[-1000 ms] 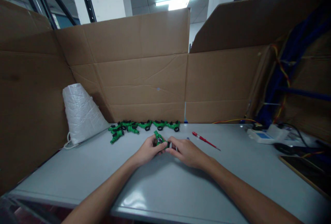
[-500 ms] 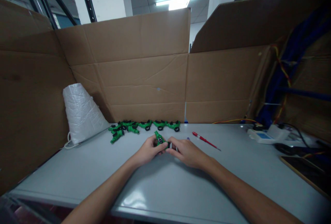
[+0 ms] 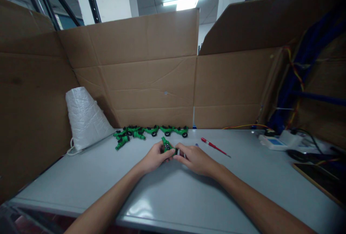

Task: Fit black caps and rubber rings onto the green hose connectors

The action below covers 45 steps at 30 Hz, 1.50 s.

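Note:
My left hand (image 3: 156, 158) is closed round a small green toy vehicle (image 3: 167, 145) with black parts, thumb pressed on its near side. Against the toy's right end, my right hand (image 3: 196, 159) is pinched shut, its thumb and fingers round a small black and silver piece (image 3: 177, 151). Whether that piece belongs to the toy or is separate, I cannot tell; the fingers cover most of it. A small blue tip (image 3: 196, 145) shows just behind my right hand. Both hands are held close together over the grey table (image 3: 173, 194).
Several green toy vehicles (image 3: 151, 130) with black wheels stand along the back, left of centre. A red screwdriver (image 3: 214, 146) lies to the right. A white foam bag (image 3: 86, 118) leans at the left. Cardboard walls (image 3: 146, 82) enclose the table; a power strip (image 3: 275, 142) sits right.

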Each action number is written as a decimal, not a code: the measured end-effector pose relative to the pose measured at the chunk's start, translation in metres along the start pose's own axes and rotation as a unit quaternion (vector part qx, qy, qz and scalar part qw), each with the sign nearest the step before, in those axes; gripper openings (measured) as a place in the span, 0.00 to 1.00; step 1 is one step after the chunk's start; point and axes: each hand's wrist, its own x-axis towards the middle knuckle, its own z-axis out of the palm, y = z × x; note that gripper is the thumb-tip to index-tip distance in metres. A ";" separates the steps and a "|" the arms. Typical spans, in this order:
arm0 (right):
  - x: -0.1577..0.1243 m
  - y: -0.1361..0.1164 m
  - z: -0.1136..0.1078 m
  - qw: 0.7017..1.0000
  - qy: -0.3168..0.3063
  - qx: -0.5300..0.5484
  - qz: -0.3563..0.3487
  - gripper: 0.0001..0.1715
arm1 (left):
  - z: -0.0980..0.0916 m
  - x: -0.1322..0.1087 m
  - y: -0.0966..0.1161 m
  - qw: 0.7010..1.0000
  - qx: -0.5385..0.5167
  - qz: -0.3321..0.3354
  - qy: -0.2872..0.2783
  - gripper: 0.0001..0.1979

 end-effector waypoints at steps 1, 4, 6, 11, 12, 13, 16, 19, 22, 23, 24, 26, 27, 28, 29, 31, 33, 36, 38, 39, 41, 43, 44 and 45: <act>0.000 0.000 0.000 1.000 0.000 0.000 0.000 0.12 | 0.000 0.000 -0.001 1.000 0.000 0.001 0.000 0.26; -0.001 0.000 0.000 1.000 -0.005 0.003 0.001 0.13 | -0.001 0.000 -0.002 1.000 0.000 0.002 0.001 0.26; -0.001 -0.001 -0.001 1.000 -0.005 0.004 0.003 0.13 | -0.001 0.000 -0.001 1.000 0.001 0.000 0.002 0.26; -0.001 -0.004 -0.002 1.000 -0.007 0.002 0.007 0.12 | 0.000 -0.001 0.002 1.000 0.009 0.002 -0.004 0.26; -0.001 -0.004 -0.002 1.000 -0.007 0.001 0.007 0.12 | 0.000 -0.001 0.003 1.000 0.008 0.002 -0.006 0.26; -0.001 -0.004 -0.002 1.000 -0.008 0.001 0.007 0.13 | 0.000 -0.001 0.003 1.000 0.008 0.001 -0.007 0.26; -0.001 -0.002 -0.002 1.000 -0.010 0.000 0.008 0.13 | 0.000 -0.001 0.003 1.000 0.006 0.001 -0.008 0.26; 0.000 -0.001 -0.001 1.000 -0.013 -0.003 0.011 0.13 | 0.000 -0.001 0.003 1.000 0.010 -0.003 -0.007 0.26; 0.000 -0.001 0.000 1.000 -0.013 -0.005 0.009 0.13 | 0.001 -0.001 0.004 1.000 0.015 -0.008 -0.007 0.26; 0.000 -0.001 0.000 1.000 -0.013 -0.006 0.008 0.13 | 0.001 -0.001 0.004 1.000 0.014 -0.008 -0.007 0.26; 0.000 -0.001 -0.001 1.000 -0.013 -0.006 0.008 0.13 | 0.001 -0.001 0.004 1.000 0.013 -0.008 -0.007 0.26; -0.001 -0.001 -0.001 1.000 -0.014 -0.007 0.007 0.13 | 0.001 -0.001 0.003 1.000 0.012 -0.006 -0.008 0.26; -0.001 -0.001 -0.001 1.000 -0.014 -0.008 0.007 0.13 | 0.001 -0.001 0.002 1.000 0.011 -0.005 -0.008 0.26; -0.001 -0.001 -0.001 1.000 -0.015 -0.008 0.007 0.13 | 0.001 -0.001 0.002 1.000 0.010 -0.003 -0.007 0.26; -0.001 -0.001 -0.001 1.000 -0.016 -0.008 0.007 0.13 | 0.001 0.000 0.001 1.000 0.009 -0.002 -0.007 0.26; -0.001 -0.001 -0.001 1.000 -0.015 -0.008 0.008 0.13 | 0.001 0.000 0.001 1.000 0.008 -0.001 -0.005 0.26; 0.000 0.000 0.000 1.000 -0.015 -0.006 0.009 0.13 | 0.001 -0.001 0.002 1.000 0.008 -0.002 -0.004 0.26; -0.001 -0.001 -0.001 1.000 -0.016 -0.004 0.010 0.13 | 0.001 -0.001 0.003 1.000 0.006 -0.001 -0.004 0.26; -0.001 -0.001 -0.001 1.000 -0.016 -0.003 0.009 0.13 | 0.001 -0.001 0.003 1.000 0.001 0.001 -0.003 0.26; -0.001 -0.002 -0.001 1.000 -0.016 -0.003 0.009 0.13 | 0.001 -0.001 0.003 1.000 -0.001 0.002 -0.004 0.27; -0.001 -0.002 -0.002 1.000 -0.015 -0.003 0.008 0.13 | 0.001 -0.001 0.003 1.000 -0.002 0.003 -0.005 0.27; -0.001 -0.002 -0.001 1.000 -0.015 -0.003 0.010 0.13 | 0.001 -0.001 0.004 1.000 0.002 0.001 -0.007 0.26; 0.000 -0.002 -0.001 1.000 -0.015 -0.003 0.011 0.13 | 0.001 -0.001 0.004 1.000 0.004 -0.001 -0.008 0.26; 0.000 -0.002 -0.001 1.000 -0.015 -0.003 0.011 0.13 | 0.001 -0.001 0.004 1.000 0.007 -0.002 -0.007 0.26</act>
